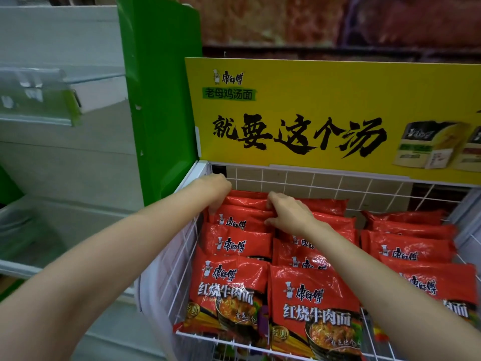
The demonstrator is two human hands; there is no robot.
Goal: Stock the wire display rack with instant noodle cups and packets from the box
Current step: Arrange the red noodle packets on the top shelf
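The white wire display rack (pixel 325 182) holds three rows of red instant noodle packets, overlapping from back to front. My left hand (pixel 214 187) reaches into the back left corner, its fingers curled over the left end of the rearmost red packet (pixel 247 204) in the left row. My right hand (pixel 289 213) grips the right end of that same packet, with fingers tucked over its top edge. A front packet (pixel 312 306) of the middle row lies flat, label up. No noodle cups or box are in view.
A yellow sign (pixel 325 113) with black characters stands above the rack's back. A green panel (pixel 161 100) rises to the left, beside grey shelving (pixel 65 126). The right row of packets (pixel 411 243) fills the rack's right side.
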